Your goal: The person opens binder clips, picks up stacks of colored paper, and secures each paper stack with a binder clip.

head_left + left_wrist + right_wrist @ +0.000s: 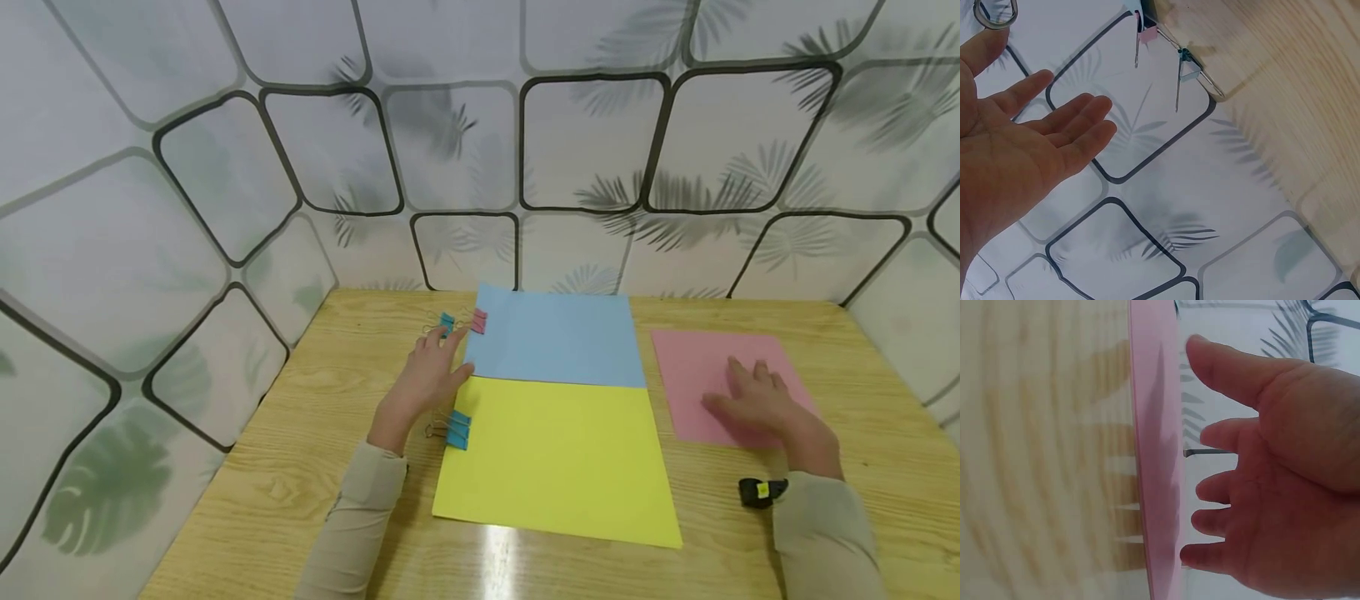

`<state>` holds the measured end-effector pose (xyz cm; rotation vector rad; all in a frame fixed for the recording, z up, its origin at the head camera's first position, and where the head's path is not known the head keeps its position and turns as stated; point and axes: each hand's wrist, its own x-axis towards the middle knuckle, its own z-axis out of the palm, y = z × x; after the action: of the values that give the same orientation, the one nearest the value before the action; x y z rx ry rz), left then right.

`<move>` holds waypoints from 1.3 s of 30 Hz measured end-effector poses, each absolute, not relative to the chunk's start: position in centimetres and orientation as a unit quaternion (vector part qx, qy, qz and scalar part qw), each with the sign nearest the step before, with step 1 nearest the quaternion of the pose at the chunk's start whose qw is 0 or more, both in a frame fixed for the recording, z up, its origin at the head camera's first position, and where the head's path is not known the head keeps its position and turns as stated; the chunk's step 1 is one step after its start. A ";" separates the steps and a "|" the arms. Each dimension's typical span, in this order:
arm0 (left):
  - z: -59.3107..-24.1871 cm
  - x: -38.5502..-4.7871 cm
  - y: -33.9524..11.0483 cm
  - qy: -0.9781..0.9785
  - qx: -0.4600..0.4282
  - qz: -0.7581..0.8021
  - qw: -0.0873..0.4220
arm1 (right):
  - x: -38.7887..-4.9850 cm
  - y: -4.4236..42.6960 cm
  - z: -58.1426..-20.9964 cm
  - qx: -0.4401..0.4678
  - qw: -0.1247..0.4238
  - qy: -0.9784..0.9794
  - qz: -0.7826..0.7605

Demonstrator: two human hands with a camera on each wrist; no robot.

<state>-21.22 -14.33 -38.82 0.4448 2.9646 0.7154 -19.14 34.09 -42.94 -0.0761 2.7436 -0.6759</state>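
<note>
My left hand (427, 375) is over the left edges of a blue sheet (558, 337) and a yellow sheet (562, 458), fingers loosely extended. The left wrist view shows its palm (1016, 150) holding nothing. Just beyond its fingertips are a pink binder clip (478, 322) at the blue sheet's edge and a teal binder clip (447, 320) on the table. A blue binder clip (458, 430) is at the yellow sheet's left edge. Fingers spread, my right hand (757, 404) hovers above a pink sheet (686, 367); its shadow falls on the paper.
The sheets lie on a light wooden table (285, 467). A patterned wall covering (465, 142) rises along the table's back and sides. A black strap with a yellow mark (759, 492) is at my right wrist.
</note>
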 end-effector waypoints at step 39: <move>-38.8 -21.6 -15.8 0.956 0.130 0.256 0.057 | -19.4 34.6 -43.5 -0.050 0.155 0.968 -0.191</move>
<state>-21.64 -15.78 -38.82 0.3953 2.9007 0.7755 -19.40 34.65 -43.51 -0.1422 2.7731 -0.5465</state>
